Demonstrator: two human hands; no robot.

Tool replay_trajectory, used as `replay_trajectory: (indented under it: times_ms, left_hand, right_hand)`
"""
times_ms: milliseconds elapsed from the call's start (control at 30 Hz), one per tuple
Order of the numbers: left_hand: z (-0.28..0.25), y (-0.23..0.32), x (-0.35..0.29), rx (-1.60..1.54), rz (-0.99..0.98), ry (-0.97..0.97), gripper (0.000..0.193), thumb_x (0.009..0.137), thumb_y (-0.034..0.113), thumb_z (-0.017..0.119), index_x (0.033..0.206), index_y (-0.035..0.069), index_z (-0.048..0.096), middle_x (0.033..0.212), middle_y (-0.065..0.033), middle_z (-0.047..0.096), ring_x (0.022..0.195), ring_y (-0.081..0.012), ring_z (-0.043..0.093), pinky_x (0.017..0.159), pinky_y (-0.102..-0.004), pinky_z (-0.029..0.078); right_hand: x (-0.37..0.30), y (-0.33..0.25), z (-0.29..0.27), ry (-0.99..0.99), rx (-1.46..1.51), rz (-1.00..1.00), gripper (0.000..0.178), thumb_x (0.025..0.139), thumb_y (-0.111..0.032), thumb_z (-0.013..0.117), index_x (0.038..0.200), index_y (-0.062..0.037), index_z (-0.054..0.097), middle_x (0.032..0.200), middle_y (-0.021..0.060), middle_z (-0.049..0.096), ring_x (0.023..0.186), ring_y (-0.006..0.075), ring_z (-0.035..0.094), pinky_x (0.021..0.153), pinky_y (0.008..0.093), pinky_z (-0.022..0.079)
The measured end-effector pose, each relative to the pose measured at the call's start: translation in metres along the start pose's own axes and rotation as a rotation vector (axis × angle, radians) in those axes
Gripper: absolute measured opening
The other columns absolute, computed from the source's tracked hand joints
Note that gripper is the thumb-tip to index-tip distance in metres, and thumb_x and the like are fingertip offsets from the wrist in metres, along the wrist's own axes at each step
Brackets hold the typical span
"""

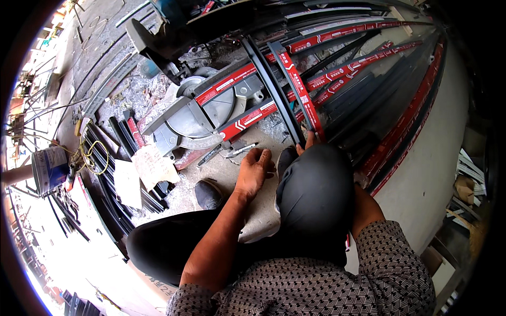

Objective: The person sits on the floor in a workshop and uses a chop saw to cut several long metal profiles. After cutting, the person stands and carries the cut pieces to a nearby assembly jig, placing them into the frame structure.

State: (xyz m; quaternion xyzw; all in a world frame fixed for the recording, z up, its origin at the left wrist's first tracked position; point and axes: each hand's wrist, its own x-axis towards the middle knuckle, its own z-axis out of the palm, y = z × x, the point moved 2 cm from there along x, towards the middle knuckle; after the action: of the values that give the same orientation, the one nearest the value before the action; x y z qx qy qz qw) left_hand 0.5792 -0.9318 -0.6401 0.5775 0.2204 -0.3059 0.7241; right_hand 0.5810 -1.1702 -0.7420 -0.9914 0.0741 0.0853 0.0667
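Observation:
I squat over a concrete floor. My left hand (253, 169) rests knuckles-up on the floor with its fingers curled under, just below a small metal tool (238, 151); what the fingers hold is hidden. My right hand (310, 140) is mostly hidden behind my dark-trousered knee (316, 189). Only its fingertips show, gripping the near ends of two dark metal profiles (279, 89) with red tape that run up and away from me. More long taped profiles (348, 68) fan out to the upper right.
A mitre saw (203, 113) with a round grey table sits just beyond my left hand, metal shavings around it. Cardboard scraps (153, 166), a stack of black profiles (113, 195), a yellow cable (94, 155) and a blue-and-white bucket (49, 169) lie left. My black shoe (208, 195) is below.

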Motion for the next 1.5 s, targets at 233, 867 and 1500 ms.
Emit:
replay_trajectory:
  times_ms: [233,867,1500]
  left_hand:
    - [-0.002,0.002,-0.005,0.019,0.027,0.018,0.043,0.106,0.038,0.058,0.116,-0.003,0.059,0.093,-0.0114,0.067,0.081,-0.019,0.067,0.071,-0.0337,0.056]
    - [0.02,0.037,-0.011,-0.048,0.156,-0.049,0.043,0.106,0.038,0.06,0.119,-0.003,0.059,0.093,-0.011,0.067,0.08,-0.019,0.067,0.072,-0.0325,0.056]
    - [0.028,0.071,-0.031,-0.401,0.161,-0.005,0.072,0.095,0.068,0.061,0.127,0.003,0.055,0.091,-0.0076,0.064,0.078,-0.0188,0.065,0.067,-0.0348,0.055]
  right_hand:
    - [-0.012,0.023,0.0,-0.053,0.066,0.009,0.042,0.101,-0.03,0.062,0.133,-0.0038,0.056,0.112,0.0191,0.066,0.104,0.0321,0.065,0.089,0.0446,0.052]
    - [-0.026,0.082,-0.212,-0.469,1.3,0.621,0.031,0.106,-0.031,0.057,0.121,-0.0035,0.057,0.092,0.0136,0.068,0.083,0.019,0.067,0.071,0.0385,0.053]
    - [-0.18,-0.078,-0.304,-0.757,0.595,0.186,0.032,0.105,-0.028,0.06,0.113,-0.0008,0.047,0.071,0.0073,0.064,0.056,0.0155,0.065,0.054,0.0328,0.053]
